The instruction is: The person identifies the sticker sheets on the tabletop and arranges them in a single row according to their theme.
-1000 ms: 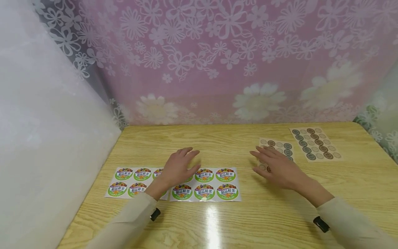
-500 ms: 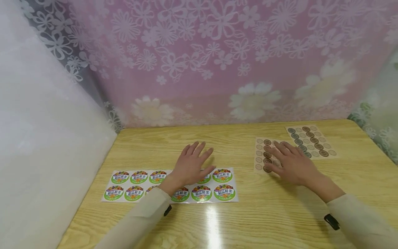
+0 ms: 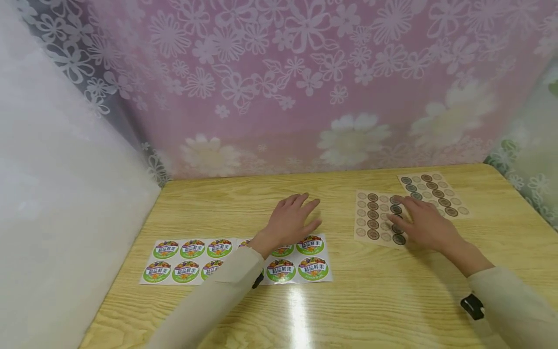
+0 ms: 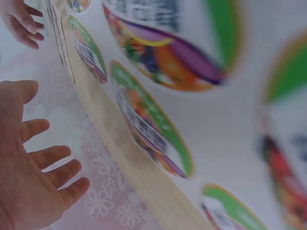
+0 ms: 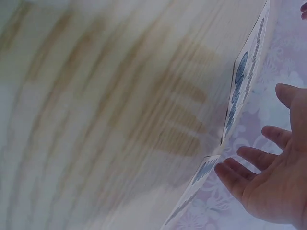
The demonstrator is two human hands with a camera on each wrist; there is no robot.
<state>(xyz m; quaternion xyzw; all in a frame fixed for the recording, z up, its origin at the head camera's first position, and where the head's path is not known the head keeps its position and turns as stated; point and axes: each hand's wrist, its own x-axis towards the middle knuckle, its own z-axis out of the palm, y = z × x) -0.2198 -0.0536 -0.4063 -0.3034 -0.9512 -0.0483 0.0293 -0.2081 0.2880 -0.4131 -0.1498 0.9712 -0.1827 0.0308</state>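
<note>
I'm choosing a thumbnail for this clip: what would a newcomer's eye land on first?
Probably the pink flowered backdrop, which fills the top of the head view behind the table. Next come the bright green-and-white fruit stickers, toward the table's left, with the left hand held above them. Farther right, the right hand partly covers two circle-patterned tan sheets.

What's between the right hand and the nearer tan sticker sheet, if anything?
Nothing visible: the right hand hovers over the right edge of the nearer tan sticker sheet, and the right wrist view shows only a gap between.
</note>
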